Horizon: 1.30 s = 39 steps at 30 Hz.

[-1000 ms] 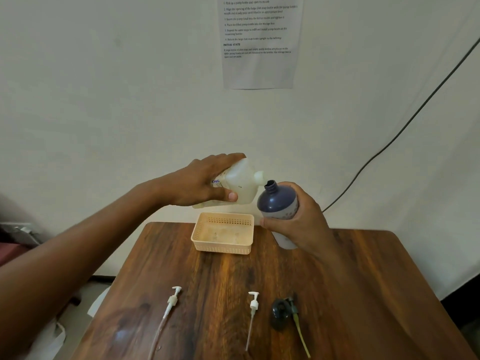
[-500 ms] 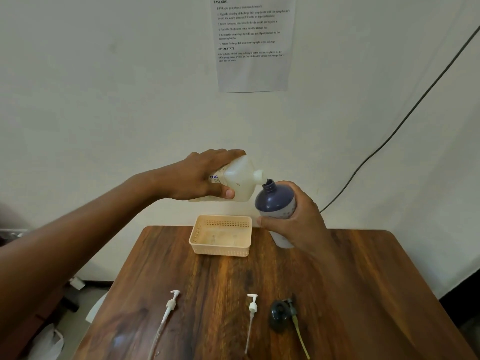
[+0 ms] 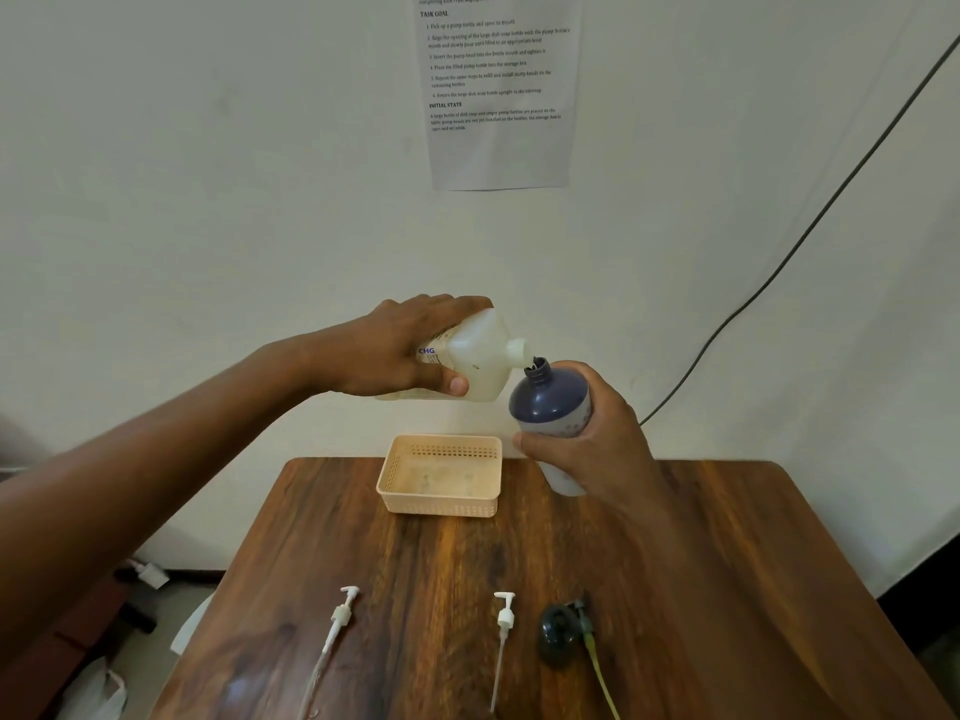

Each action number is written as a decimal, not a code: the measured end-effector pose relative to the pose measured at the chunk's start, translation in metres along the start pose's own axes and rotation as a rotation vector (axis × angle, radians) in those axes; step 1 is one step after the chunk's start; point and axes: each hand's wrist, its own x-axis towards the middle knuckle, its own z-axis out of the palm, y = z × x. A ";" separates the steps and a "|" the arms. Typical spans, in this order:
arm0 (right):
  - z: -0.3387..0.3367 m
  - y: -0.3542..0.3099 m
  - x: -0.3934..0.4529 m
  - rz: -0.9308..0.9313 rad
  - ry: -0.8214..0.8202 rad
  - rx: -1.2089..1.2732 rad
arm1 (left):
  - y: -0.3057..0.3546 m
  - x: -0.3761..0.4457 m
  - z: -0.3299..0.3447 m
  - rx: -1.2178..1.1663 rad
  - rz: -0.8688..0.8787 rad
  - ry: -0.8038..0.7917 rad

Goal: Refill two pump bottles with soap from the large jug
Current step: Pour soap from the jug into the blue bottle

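Fingers of our left hand (image 3: 395,350) wrap the tipped jug (image 3: 478,356); its spout touches the bottle (image 3: 545,402) mouth, gripped by our right hand (image 3: 597,444).

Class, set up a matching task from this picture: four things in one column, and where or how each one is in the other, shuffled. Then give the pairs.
1. jug
2. dark bottle
3. basket
4. black pump head

A. lying on the table's near edge
B. tipped, gripped by the left hand
C. standing at the table's far edge
D. open-necked, gripped by the right hand

Pairs: 1-B, 2-D, 3-C, 4-A
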 end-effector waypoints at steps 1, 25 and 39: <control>0.000 -0.001 0.000 0.001 0.001 0.002 | 0.000 0.000 0.000 0.000 0.003 0.000; -0.002 -0.007 -0.001 0.022 0.031 0.001 | 0.000 0.008 -0.007 0.032 0.041 0.007; -0.003 -0.008 0.000 0.017 0.048 -0.008 | -0.003 0.014 -0.012 0.061 0.087 0.020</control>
